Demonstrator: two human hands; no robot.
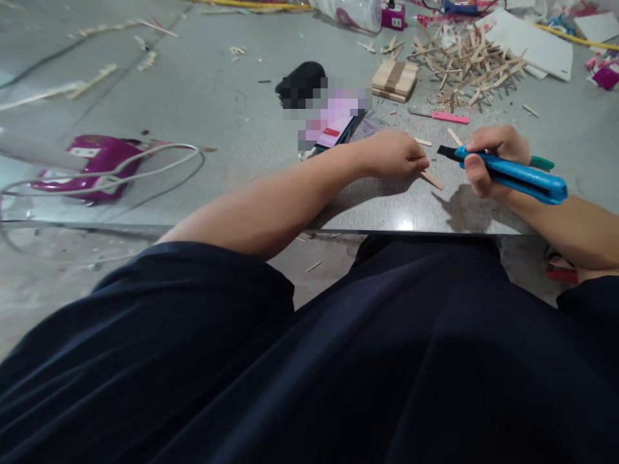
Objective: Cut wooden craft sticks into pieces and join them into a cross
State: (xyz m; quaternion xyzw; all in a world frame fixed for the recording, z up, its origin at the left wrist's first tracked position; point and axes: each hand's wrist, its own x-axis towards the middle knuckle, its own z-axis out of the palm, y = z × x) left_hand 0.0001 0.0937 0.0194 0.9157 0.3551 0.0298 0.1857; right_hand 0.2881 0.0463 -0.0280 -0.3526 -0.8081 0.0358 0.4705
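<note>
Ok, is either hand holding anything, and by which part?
The right hand holds the cutter by its handle, near the blade. The left hand seems to pinch a stick; its held part is hidden.

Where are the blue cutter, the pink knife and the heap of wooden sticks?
Blue cutter (518, 176): head view, on its handle.
Pink knife (447, 117): head view, on its handle.
Heap of wooden sticks (471, 64): head view, near its middle.
</note>
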